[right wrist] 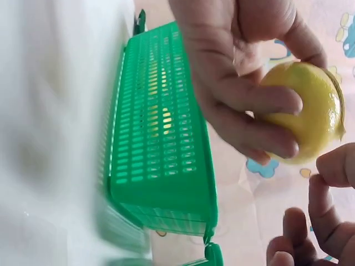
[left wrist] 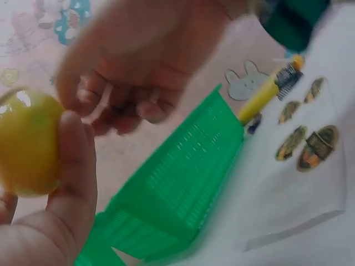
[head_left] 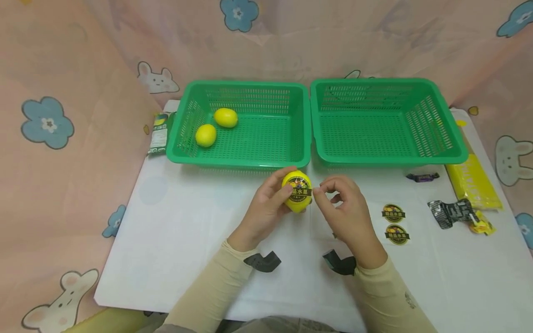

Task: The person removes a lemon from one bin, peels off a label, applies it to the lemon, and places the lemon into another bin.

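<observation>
Holding a lemon over the table, the left hand wraps its grip round it. At 3 o'clock, the right hand pinches its sticker. Two green baskets sit at 12 o'clock.

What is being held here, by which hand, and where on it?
The left hand grips the lemon around its side, fingers curled over it. The right hand holds nothing; its fingertips are pinched beside the lemon's sticker.

Two green baskets sit side by side on a white table, two lemons in the left one; loose stickers, wrappers and a yellow packet lie at right.
</observation>
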### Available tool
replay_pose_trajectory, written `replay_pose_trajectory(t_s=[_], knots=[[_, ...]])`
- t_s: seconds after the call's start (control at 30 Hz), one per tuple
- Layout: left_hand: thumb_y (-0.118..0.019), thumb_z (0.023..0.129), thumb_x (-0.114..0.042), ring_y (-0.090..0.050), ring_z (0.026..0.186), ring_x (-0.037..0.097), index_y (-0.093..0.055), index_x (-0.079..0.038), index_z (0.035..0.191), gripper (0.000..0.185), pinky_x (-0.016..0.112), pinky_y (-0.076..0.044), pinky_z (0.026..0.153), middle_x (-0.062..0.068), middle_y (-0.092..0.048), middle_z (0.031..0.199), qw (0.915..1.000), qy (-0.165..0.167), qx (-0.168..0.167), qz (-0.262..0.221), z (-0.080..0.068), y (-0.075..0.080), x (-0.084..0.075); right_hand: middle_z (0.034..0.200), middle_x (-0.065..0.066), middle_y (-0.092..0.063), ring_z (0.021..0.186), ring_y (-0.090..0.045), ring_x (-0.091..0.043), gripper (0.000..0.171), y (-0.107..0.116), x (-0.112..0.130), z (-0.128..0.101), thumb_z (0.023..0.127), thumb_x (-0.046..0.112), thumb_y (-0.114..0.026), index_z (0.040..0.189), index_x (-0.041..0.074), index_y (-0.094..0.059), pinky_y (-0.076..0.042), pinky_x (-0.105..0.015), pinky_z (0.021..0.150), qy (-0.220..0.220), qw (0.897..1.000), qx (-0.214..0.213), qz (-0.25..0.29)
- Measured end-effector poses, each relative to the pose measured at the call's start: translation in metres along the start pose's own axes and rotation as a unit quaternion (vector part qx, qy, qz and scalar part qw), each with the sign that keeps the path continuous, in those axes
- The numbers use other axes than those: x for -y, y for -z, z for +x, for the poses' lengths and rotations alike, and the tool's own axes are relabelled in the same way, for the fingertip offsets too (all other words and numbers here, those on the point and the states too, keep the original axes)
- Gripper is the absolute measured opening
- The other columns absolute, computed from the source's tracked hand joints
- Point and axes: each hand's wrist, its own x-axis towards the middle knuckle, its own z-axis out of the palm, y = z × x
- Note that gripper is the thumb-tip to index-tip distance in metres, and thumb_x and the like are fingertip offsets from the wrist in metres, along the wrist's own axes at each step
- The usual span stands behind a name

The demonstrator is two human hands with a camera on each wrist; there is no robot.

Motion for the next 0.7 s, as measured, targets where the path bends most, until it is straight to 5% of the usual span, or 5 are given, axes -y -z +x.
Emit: replay_pose_trajectory(t_s=[0.17, 0.33, 0.53, 0.63, 0.7], knots=[[-0.062, 0.106, -0.012, -0.068, 0.104, 0.022, -0.047, -0.002, 0.155, 0.052, 0.032, -0.061, 0.083, 0.014, -0.053, 0.141, 0.9981, -0.023, -0.053, 0.022, 0.004, -0.007, 0.000, 0.117, -0.011, -0.065, 0.112, -0.052, -0.017, 0.006, -0.003, 0.006, -0.001, 0.101, 0.008, -0.069, 0.100, 0.002, -0.071, -0.044, -0.028, 0.080, 0.084, 0.994, -0.069, 0.027], [-0.064, 0.108, -0.014, -0.069, 0.100, 0.017, -0.049, -0.005, 0.155, 0.051, 0.030, -0.060, 0.084, 0.010, -0.054, 0.137, 0.9981, -0.014, -0.056, 0.022, 0.007, -0.017, 0.006, 0.138, -0.017, -0.057, 0.134, -0.039, -0.032, 0.030, -0.021, 0.013, -0.002, 0.112, 0.019, -0.052, 0.113, 0.004, -0.077, -0.033, -0.044, 0.102, 0.183, 0.979, -0.077, 0.041], [-0.070, 0.103, -0.032, -0.062, 0.103, 0.015, -0.043, -0.005, 0.160, 0.068, 0.030, -0.056, 0.083, 0.003, -0.059, 0.130, 0.9961, -0.009, -0.021, -0.085, 0.000, -0.023, 0.011, 0.158, -0.017, -0.042, 0.145, -0.027, -0.039, 0.046, -0.041, -0.003, 0.000, 0.116, 0.034, -0.037, 0.120, 0.009, -0.075, -0.021, -0.058, 0.110, 0.213, 0.975, -0.070, -0.002], [-0.078, 0.093, -0.043, -0.063, 0.101, 0.014, -0.048, -0.008, 0.158, 0.079, 0.028, -0.055, 0.081, 0.002, -0.061, 0.126, 0.9927, 0.001, -0.026, -0.118, -0.004, -0.024, 0.012, 0.160, -0.016, -0.042, 0.145, -0.030, -0.044, 0.041, -0.042, -0.010, 0.000, 0.113, 0.035, -0.042, 0.121, 0.011, -0.074, -0.021, -0.063, 0.111, 0.219, 0.973, -0.072, -0.025], [-0.079, 0.094, -0.041, -0.062, 0.103, 0.014, -0.055, -0.013, 0.154, 0.071, 0.026, -0.055, 0.081, 0.002, -0.060, 0.129, 0.9912, 0.003, -0.030, -0.129, -0.005, -0.024, 0.012, 0.163, -0.014, -0.041, 0.145, -0.031, -0.045, 0.037, -0.042, -0.013, 0.000, 0.109, 0.033, -0.046, 0.126, 0.013, -0.073, -0.022, -0.065, 0.110, 0.207, 0.975, -0.065, -0.037]])
